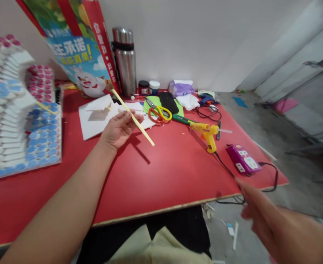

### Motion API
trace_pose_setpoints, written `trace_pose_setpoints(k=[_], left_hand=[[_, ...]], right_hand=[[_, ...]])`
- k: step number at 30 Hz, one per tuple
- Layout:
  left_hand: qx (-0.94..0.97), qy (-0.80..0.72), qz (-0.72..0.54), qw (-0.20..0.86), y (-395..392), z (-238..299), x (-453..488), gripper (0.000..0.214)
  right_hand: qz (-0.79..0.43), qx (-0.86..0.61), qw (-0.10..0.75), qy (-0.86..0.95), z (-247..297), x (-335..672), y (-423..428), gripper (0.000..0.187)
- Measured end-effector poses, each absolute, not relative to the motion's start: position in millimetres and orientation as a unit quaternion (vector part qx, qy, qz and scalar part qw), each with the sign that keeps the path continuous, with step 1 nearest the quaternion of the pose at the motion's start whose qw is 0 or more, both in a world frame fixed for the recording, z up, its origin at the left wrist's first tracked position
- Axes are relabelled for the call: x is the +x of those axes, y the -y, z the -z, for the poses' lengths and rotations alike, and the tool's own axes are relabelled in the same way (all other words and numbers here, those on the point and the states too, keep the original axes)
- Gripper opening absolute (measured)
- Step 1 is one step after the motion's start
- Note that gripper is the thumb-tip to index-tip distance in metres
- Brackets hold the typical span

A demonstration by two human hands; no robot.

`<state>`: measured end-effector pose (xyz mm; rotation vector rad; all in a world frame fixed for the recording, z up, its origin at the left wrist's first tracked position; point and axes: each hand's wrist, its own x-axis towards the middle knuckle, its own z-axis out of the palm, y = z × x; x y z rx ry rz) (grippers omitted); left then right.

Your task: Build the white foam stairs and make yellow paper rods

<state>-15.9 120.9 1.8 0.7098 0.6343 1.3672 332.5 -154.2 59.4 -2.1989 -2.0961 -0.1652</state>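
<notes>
One pale yellow stick is being held in the left hand, off to the left of the yellow hot glue gun, which gets used as the landmark for everything here. The stick is gripped around its middle, fingers closed on it, and it's kept tilted above the red tabletop, with its lower end pointed to the near side, toward the gun's left. As for the right hand, it's caught in a blur on the near-right side of the gun, around the table edge; nothing can be made out in it, and how far it's opened honestly can't be told.

Just right of the gun, a purple box is plugged with a black cable. Scissors with red and yellow handles are parked to the gun's left, a bit farther back, and a steel thermos is stood well behind and left of it.
</notes>
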Motion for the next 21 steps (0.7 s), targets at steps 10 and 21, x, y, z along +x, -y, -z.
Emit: trace_pose_setpoints(k=[10, 21], left_hand=[[0.327, -0.332, -0.558, 0.687, -109, -1, 9, 0.032], [0.331, -0.397, -0.546, 0.659, -104, 0, 17, 0.034]], right_hand=[[-0.702, -0.469, 0.246, 0.476, -51, 174, -88, 0.04], [-0.656, -0.439, 0.368, 0.492, -8, 163, -78, 0.024]])
